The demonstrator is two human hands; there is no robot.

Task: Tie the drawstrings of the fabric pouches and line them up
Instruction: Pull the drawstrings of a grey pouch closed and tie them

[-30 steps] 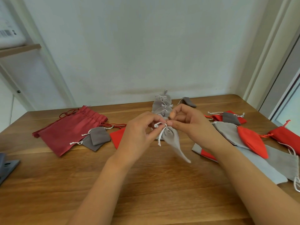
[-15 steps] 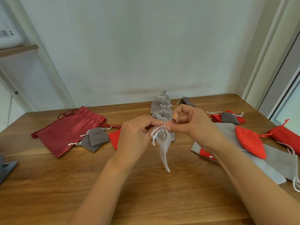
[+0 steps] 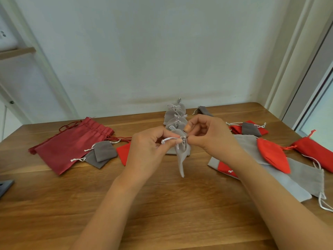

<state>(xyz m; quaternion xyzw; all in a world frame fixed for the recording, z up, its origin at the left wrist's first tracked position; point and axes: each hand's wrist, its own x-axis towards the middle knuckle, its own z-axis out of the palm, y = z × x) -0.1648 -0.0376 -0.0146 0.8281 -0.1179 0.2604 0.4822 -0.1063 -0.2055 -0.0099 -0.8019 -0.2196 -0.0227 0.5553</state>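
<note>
The left hand (image 3: 147, 150) and right hand (image 3: 212, 139) meet mid-air, forearms converging, both apparently pinching.

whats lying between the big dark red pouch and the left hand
Head view: two overlapping dark grey pouches, then a bright red pouch partly behind the left hand.

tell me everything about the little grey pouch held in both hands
The small light grey pouch looks like soft, velvety fabric. Its neck is gathered tight at the top and its limp body hangs down to a narrow tip, seemingly above the wooden table. A white drawstring leads left from the neck, pinched by the left hand; the right hand pinches the neck from the other side. Whether a knot is finished cannot be told. Behind it lies a row of tied grey pouches.
</note>
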